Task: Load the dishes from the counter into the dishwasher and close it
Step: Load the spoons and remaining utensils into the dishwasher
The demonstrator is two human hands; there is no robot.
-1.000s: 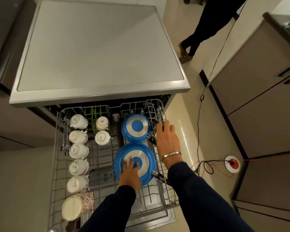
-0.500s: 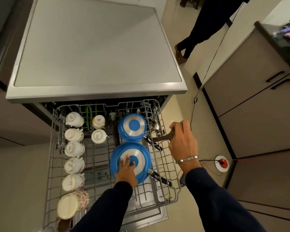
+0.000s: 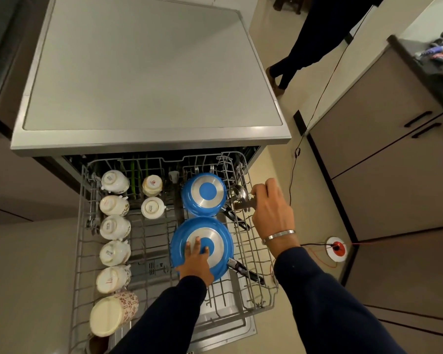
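At six o'clock on the pulled-out rack [image 3: 251, 254] my left hand [image 3: 197, 264] lies flat on the large blue pan [image 3: 202, 247], my right grip [image 3: 269, 208] holds a ladle [image 3: 241, 194] at two o'clock, cups already racked, door not yet closed.

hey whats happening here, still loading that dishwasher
A person is loading the pulled-out rack. The left hand presses flat on the upturned larger blue pan, while the right hand grips a ladle by its handle at the rack's right side, beside the smaller blue pan. White cups line the left side. The dishwasher is open.
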